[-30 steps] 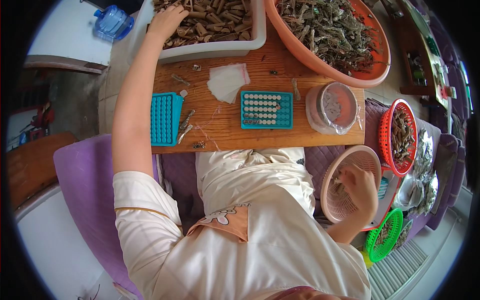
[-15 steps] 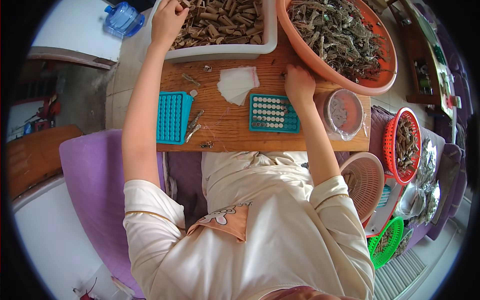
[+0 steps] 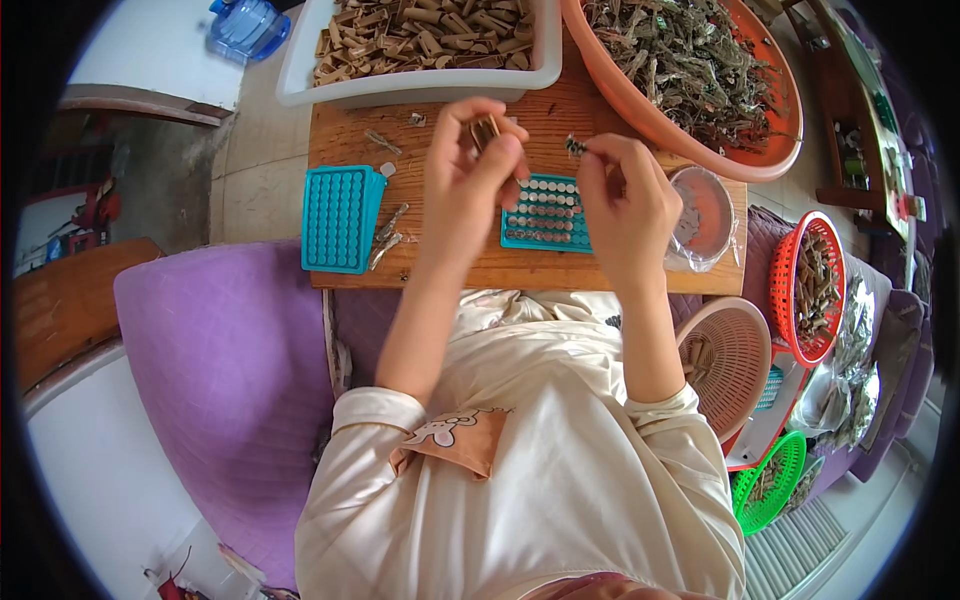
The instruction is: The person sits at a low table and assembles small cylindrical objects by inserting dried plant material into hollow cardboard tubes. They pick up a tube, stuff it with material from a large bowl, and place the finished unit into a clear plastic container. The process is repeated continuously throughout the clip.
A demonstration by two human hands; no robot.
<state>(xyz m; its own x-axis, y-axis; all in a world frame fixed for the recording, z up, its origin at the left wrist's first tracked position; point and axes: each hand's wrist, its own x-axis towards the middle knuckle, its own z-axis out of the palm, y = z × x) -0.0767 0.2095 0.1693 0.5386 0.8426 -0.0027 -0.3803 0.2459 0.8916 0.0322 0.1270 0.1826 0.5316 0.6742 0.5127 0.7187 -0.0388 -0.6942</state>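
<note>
My left hand (image 3: 468, 170) is raised over the wooden board (image 3: 440, 150) and pinches a small brown tube (image 3: 487, 130) between thumb and fingers. My right hand (image 3: 625, 205) is beside it and holds a small dark dried piece (image 3: 575, 146) at its fingertips. Both hands hover above a teal tray (image 3: 545, 213) whose holes are filled with small tubes. A second teal tray (image 3: 340, 218) lies empty at the left of the board.
A white tub of brown tubes (image 3: 430, 40) and an orange basin of dried pieces (image 3: 690, 70) stand at the back. A plastic cup (image 3: 700, 215), a pink basket (image 3: 728, 365), a red basket (image 3: 808, 285) and a green basket (image 3: 765, 482) are on the right. A purple cushion (image 3: 220, 380) lies left.
My left hand came back from the white tub with a brown tube. My right hand rose from the teal tray with a dried piece. Both now meet above the tray.
</note>
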